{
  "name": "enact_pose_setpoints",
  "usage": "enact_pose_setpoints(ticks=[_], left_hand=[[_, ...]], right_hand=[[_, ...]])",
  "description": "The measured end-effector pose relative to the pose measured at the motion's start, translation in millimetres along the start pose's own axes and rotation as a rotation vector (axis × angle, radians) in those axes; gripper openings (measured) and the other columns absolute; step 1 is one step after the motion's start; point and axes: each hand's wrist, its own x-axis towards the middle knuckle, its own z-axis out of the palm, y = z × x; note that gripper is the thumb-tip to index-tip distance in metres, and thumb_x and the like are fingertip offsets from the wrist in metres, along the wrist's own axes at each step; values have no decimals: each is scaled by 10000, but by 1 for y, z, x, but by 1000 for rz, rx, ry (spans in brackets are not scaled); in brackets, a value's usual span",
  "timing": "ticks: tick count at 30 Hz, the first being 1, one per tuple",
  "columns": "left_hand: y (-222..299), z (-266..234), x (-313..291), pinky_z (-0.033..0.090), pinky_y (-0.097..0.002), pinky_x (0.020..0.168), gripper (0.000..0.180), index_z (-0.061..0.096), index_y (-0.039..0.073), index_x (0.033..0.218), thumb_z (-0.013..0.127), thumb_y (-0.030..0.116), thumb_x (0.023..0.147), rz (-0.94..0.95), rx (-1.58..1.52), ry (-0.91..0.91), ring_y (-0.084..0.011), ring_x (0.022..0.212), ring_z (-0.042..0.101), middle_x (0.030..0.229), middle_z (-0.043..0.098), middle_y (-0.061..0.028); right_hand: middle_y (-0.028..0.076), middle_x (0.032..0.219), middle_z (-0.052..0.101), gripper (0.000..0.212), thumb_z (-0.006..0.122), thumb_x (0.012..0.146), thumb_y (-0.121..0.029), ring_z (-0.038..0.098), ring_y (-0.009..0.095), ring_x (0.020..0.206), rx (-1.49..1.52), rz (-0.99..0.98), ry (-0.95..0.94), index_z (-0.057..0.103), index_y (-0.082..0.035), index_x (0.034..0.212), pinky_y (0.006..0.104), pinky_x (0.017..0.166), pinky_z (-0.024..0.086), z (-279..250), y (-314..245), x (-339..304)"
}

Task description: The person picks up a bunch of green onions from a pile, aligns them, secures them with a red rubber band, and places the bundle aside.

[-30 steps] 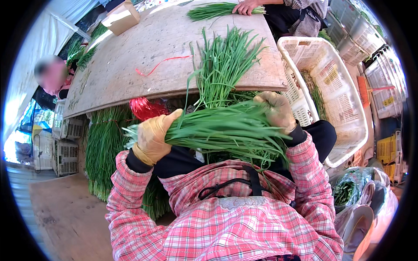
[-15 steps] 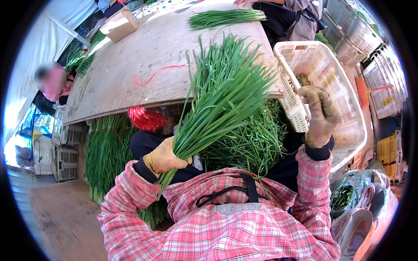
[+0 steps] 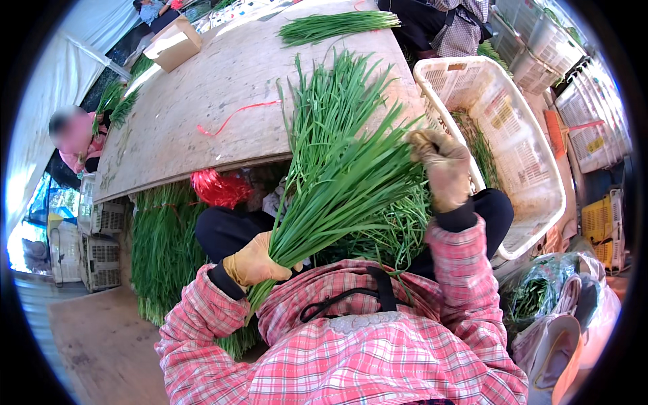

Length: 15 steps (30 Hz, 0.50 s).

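My left hand (image 3: 255,260), in a yellowish glove, is closed round the lower stems of a bunch of garlic chives (image 3: 344,196). The long flat green leaves fan out up and to the right over my lap. At the leaf tips on the right is my gloved right hand (image 3: 442,169), its fingers curled and pressed together. Whether a leaf is caught between them I cannot make out. More garlic chives (image 3: 337,88) lie on the wooden board just beyond the bunch. Beneath it, a heap of loose green leaves (image 3: 395,233) fills the space between my knees.
A white plastic crate (image 3: 520,148) with some leaves inside stands at right. The wooden board (image 3: 202,101) carries a red ribbon (image 3: 236,118), a cardboard box (image 3: 177,44) and a tied bundle (image 3: 337,27). Red twine (image 3: 221,189) and upright chives (image 3: 165,256) sit at its near edge. Other people sit around it.
My right hand has moved left, from over the crate to the leaf tips. My left hand keeps its grip on the bunch. The whole view has shifted slightly.
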Motion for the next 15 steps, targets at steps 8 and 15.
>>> enact_pose_setpoints(ticks=[8,15], left_hand=[[-20,6,1,461,-251,809,487,534,35,1163,685,-31,704,18,-38,-48,-76,891,557,1002,625,2],[5,16,-3,434,-283,915,526,472,15,1258,656,-2,765,159,87,-67,-95,1025,529,1156,593,-34]], right_hand=[[102,918,631,166,578,820,-169,577,271,806,-961,-854,-325,672,-101,939,376,707,453,14,-33,19],[50,693,604,34,641,779,-19,573,165,655,-161,-252,-175,635,-37,808,301,592,447,33,21,4]])
